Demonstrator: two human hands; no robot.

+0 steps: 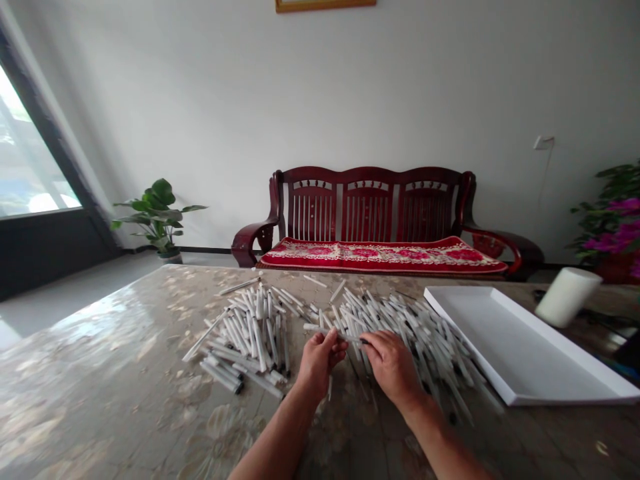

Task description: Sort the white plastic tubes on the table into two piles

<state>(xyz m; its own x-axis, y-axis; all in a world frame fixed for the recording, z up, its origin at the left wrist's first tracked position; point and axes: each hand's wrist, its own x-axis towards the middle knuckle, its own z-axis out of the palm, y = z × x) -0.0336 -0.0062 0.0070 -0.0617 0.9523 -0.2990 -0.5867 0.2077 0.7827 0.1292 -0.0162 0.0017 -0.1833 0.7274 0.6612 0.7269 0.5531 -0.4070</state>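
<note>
Between my two hands a pale pen (351,339) lies roughly level above the table. My left hand (319,360) pinches its barrel between thumb and fingers, with the white end sticking out to the left. At the dark right end, the fingers of my right hand (393,365) are closed on the same pen. A heap of white and translucent pens (256,327), some with black ends, lies left of my hands. A larger heap of similar pens (417,327) spreads behind and right of my right hand. Small loose parts under my hands are too blurred to name.
A shallow white tray (505,393) stands at the right of the patterned table (125,373). Behind it is a white roll (569,297). A dark red wooden bench (367,207) stands beyond the table, with potted plants (159,213) on the left and purple flowers (617,230) at right.
</note>
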